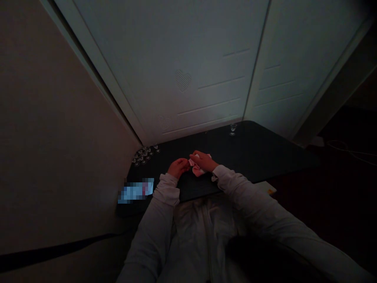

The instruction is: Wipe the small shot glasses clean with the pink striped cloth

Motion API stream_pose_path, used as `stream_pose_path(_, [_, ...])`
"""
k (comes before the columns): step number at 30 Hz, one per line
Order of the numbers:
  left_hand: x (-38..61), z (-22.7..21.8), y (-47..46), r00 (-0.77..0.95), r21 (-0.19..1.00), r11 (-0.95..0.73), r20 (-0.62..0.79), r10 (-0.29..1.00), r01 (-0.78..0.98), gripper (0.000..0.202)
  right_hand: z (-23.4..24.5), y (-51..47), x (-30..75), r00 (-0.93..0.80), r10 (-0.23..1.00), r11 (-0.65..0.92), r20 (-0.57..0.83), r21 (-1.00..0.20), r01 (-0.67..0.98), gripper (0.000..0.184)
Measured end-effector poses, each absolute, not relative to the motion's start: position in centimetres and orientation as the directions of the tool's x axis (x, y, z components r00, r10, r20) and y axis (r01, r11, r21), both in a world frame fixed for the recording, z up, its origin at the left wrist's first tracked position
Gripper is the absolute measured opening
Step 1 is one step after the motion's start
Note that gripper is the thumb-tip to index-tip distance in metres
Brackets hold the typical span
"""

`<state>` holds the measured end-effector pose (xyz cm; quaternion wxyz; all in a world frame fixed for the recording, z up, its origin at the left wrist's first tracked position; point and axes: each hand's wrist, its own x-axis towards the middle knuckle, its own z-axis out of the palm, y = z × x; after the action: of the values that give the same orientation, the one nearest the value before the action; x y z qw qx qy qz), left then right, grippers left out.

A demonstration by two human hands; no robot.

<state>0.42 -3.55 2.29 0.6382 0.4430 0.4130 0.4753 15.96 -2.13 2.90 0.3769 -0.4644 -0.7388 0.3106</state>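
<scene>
Okay, the right hand (204,161) has its fingers curled over a crumpled pink-and-white cloth (198,171), gripping it. The left hand (178,168) is just beside it, fingers bent inward toward the cloth; can't tell whether they pinch a corner, something small, or nothing. Too dark.

Looks like close cloth work, possibly wiping. To do it well: let the left steady, let the right move the cloth, light pressure, fresh fold when one patch gets used. Keep loose ends bunched in the palm so nothing snags. Work low over the table (259,155), so a slip is a short drop.

Position: cloth sits mostly under and in front of the right palm, one edge reaching the left fingertips, near side of the table. Clustered small glasses (143,154) are off to the left, well apart; a lone glass (233,129) stands farther back, right. Elbows clear of both.
</scene>
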Motion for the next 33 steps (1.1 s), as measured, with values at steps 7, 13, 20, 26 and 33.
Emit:
stream_pose_path(7, [0.4,2.2,-3.4,0.205,0.958,0.148,-0.099,0.974,-0.244,0.029,3.4,-2.3,16.1,-0.270,0.936,0.329,0.226,-0.833,0.445,0.030])
stream_pose_path(13, [0.5,2.5,-3.5,0.149,0.956,0.134,-0.097,0.984,-0.263,0.032,4.0,-2.8,16.6,-0.368,0.917,0.282,0.152,-0.900,0.333,0.031])
stream_pose_path(20, [0.5,2.5,-3.4,0.136,0.946,0.134,-0.097,0.986,-0.295,0.032,4.0,-2.7,16.9,-0.448,0.889,0.217,0.099,-0.951,0.221,0.032])
stream_pose_path(26, [0.4,2.3,-3.2,0.119,0.944,0.119,-0.086,0.989,-0.309,0.032,3.8,-2.3,17.1,-0.493,0.862,0.192,0.113,-0.975,0.112,0.035])
stream_pose_path(33, [0.4,2.3,-3.1,0.068,0.932,0.103,-0.085,0.994,-0.347,0.028,4.2,-2.8,16.6,-0.460,0.883,0.150,0.090,-0.984,0.094,0.029])
